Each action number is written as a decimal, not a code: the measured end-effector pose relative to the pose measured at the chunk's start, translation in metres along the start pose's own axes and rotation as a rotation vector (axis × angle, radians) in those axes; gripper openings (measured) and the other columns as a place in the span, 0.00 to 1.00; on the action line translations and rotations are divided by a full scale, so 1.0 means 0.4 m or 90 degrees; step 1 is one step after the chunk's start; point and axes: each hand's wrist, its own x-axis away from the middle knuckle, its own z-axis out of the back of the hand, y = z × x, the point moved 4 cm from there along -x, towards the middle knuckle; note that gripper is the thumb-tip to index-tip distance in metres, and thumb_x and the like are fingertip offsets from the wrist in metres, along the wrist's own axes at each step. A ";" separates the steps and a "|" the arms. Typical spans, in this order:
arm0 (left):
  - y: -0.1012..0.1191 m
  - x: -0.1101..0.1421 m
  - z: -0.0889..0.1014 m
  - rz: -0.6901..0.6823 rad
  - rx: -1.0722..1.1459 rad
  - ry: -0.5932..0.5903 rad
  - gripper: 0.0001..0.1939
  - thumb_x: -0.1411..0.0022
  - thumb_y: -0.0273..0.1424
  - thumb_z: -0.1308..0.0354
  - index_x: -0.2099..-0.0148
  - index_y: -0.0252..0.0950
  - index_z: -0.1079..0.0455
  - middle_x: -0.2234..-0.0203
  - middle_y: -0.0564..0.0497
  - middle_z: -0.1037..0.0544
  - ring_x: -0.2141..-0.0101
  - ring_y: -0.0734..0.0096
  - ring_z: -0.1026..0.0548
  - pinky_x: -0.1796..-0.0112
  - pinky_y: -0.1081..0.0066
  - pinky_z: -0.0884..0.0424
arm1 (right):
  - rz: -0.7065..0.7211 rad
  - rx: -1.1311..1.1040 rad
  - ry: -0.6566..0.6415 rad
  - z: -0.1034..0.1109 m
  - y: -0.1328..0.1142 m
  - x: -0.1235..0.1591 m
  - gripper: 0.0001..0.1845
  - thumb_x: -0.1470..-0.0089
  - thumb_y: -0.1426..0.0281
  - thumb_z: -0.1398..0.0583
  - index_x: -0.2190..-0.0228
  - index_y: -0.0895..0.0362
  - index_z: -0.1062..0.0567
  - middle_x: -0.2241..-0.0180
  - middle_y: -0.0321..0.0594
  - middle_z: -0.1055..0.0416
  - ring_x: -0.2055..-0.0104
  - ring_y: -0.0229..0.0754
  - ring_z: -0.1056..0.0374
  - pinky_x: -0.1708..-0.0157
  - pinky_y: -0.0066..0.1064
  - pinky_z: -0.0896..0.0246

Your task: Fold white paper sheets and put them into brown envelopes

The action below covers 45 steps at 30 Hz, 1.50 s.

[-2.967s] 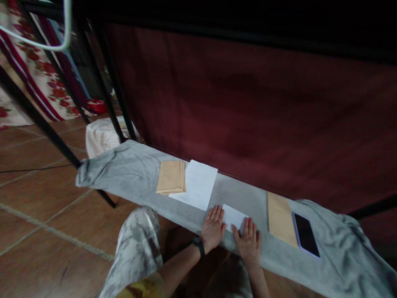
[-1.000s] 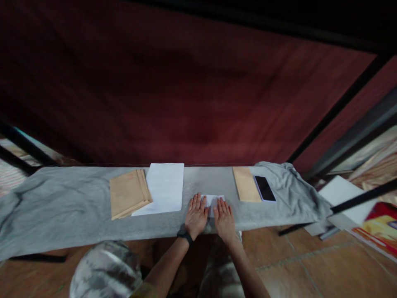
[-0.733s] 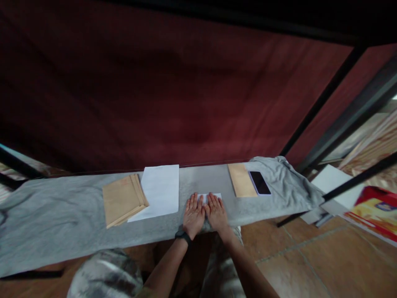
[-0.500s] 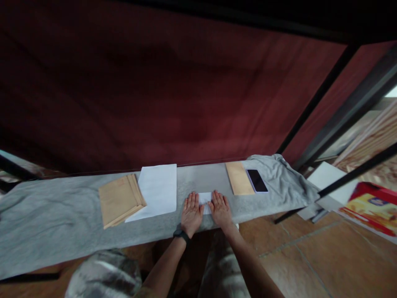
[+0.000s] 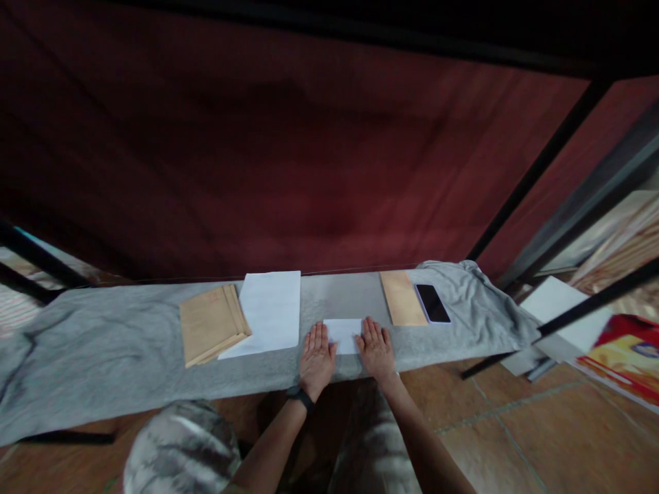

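Note:
A small folded white paper (image 5: 344,335) lies flat on the grey cloth in front of me. My left hand (image 5: 317,357) rests palm down on its left end, fingers stretched out. On its right end lies my right hand (image 5: 377,348), also flat with the fingers extended. To the left are larger white sheets (image 5: 272,309), partly covered by a stack of brown envelopes (image 5: 212,324). Right of my hands is a single tan envelope (image 5: 402,298), with a dark-screened phone (image 5: 433,303) beside it.
The grey cloth (image 5: 123,343) covers a long narrow bench, rumpled at both ends. A dark red panel (image 5: 309,171) stands behind it. Black metal bars (image 5: 540,165) rise at the right, near a red and yellow box (image 5: 625,357) above the tiled floor.
My hands have slid apart, the right one outward, so more of the small white paper shows between them. The whole view has shifted slightly.

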 end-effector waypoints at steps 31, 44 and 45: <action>0.113 0.039 0.062 -0.123 0.107 -0.023 0.26 0.26 0.36 0.64 0.33 0.32 0.42 0.35 0.44 0.37 0.34 0.66 0.42 0.36 0.59 0.43 | 0.155 -0.048 -0.080 0.028 -0.084 0.083 0.28 0.35 0.71 0.54 0.35 0.58 0.40 0.33 0.45 0.46 0.31 0.46 0.51 0.33 0.45 0.58; 0.071 -0.038 -0.009 -0.091 0.074 -0.052 0.33 0.28 0.45 0.64 0.29 0.32 0.50 0.32 0.41 0.43 0.32 0.61 0.47 0.35 0.56 0.48 | 0.079 -0.054 -0.040 0.053 -0.057 0.091 0.28 0.31 0.63 0.56 0.36 0.62 0.40 0.35 0.51 0.41 0.33 0.50 0.47 0.35 0.47 0.54; 0.061 -0.038 -0.009 -0.082 0.069 -0.051 0.33 0.28 0.45 0.64 0.29 0.31 0.50 0.32 0.41 0.44 0.32 0.61 0.48 0.35 0.56 0.49 | 0.074 -0.053 -0.036 0.053 -0.050 0.094 0.29 0.31 0.62 0.56 0.35 0.62 0.41 0.35 0.51 0.41 0.33 0.50 0.46 0.35 0.47 0.53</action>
